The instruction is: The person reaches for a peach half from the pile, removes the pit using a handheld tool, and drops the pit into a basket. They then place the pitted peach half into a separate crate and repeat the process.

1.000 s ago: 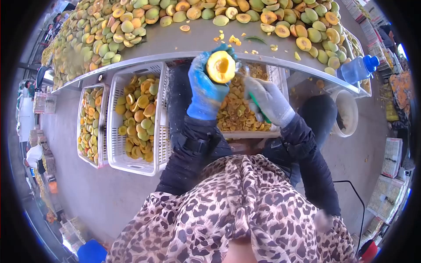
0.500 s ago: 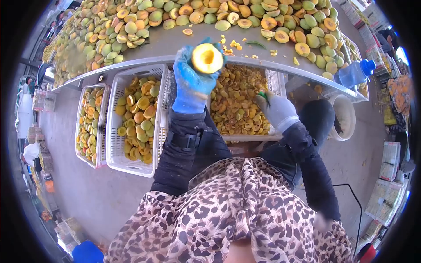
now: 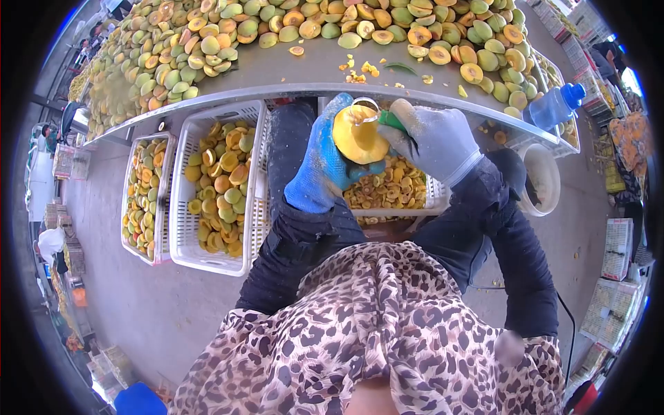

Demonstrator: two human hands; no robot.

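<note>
My left hand [image 3: 319,164], in a blue glove, is closed around a yellow peach half [image 3: 361,142], with the cut side tilted up and away. In its grey glove, my right hand [image 3: 441,144] grips the green handle [image 3: 392,121] of a pitting tool. A curved metal loop [image 3: 365,104] at the tool's end meets the cut face of the peach half. Both hands are above a crate [image 3: 434,197] holding peach scraps [image 3: 391,187], and they hide part of it.
Many halved peaches [image 3: 290,21] lie heaped on the metal table [image 3: 297,63]. Two white crates of peach halves, the nearer one [image 3: 207,257] larger, stand left. At right are a blue bottle [image 3: 553,107] on the table edge and a white bucket [image 3: 546,176] below.
My right hand has moved up and left, bringing the tool to the peach half. My left hand has turned the peach half and shifted slightly right and down.
</note>
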